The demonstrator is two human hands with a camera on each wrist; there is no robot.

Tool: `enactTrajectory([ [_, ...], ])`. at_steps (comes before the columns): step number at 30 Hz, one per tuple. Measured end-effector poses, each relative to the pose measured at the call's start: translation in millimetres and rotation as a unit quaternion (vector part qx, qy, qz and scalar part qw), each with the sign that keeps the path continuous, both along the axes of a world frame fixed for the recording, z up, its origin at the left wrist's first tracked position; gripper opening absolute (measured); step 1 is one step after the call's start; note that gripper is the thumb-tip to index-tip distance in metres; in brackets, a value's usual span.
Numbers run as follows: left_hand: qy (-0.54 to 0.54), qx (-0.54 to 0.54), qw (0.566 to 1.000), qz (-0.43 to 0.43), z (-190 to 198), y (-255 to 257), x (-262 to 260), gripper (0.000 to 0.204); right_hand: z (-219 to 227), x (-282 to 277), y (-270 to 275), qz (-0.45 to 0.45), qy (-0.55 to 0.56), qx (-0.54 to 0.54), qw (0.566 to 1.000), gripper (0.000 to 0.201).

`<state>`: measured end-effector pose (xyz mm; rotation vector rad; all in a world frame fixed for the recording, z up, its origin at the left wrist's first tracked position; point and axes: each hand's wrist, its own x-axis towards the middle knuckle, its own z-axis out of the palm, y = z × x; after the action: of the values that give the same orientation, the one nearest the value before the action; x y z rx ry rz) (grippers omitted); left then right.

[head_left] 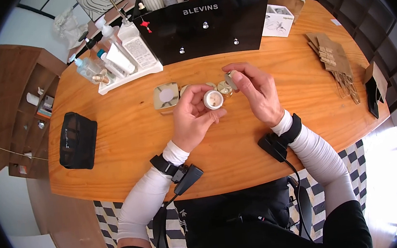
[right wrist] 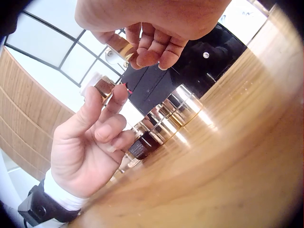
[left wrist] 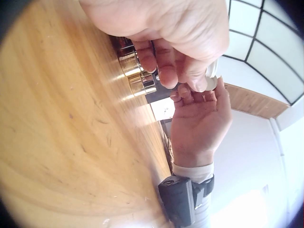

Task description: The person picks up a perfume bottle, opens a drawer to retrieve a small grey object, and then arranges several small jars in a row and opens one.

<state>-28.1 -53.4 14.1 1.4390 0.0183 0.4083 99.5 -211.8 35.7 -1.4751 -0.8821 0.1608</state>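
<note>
My left hand (head_left: 189,120) grips a small cosmetic jar (head_left: 214,100) between thumb and fingers, its mouth uncovered. Inside its white rim shows a pale cream with a darker patch; the right wrist view shows the jar's gold side. To its right, my right hand (head_left: 262,98) pinches a round gold lid (right wrist: 120,46) by the edge, apart from the jar. Behind both hands, shiny gold jars (right wrist: 176,114) stand on the table, partly hidden in the head view. Left of them is a gold-toned box (head_left: 166,96) with a pale round spot on top.
A black BLEVINS drawer case (head_left: 204,32) stands at the back of the wooden table (head_left: 230,154). Bottles fill a white tray (head_left: 130,79) at back left. A black mesh pouch (head_left: 78,140) lies left; brown paper bags (head_left: 333,56) lie right.
</note>
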Motion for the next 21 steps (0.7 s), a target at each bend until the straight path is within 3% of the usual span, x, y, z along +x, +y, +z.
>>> enactTrajectory([
  [6, -0.001, 0.000, 1.000, 0.000, 3.4, -2.6, -1.5, 0.043, 4.4, -1.3, -0.4, 0.015, -0.007, -0.029, 0.999, 0.037],
  [15, 0.010, -0.018, 1.000, -0.014, 3.0, -4.2, -4.0, 0.042, 2.8, -6.9, 4.3, 0.016, -0.003, 0.048, 0.999, 0.032],
  [18, 0.017, -0.021, 0.999, -0.027, 3.1, -2.7, -4.8, 0.040, 7.0, -5.8, 2.7, 0.027, -0.069, 0.036, 0.997, 0.033],
  [21, 0.025, -0.017, 0.999, -0.036, 1.8, 0.3, -4.6, 0.038, 13.3, -8.4, -0.7, 0.072, -0.120, -0.050, 0.989, 0.033],
])
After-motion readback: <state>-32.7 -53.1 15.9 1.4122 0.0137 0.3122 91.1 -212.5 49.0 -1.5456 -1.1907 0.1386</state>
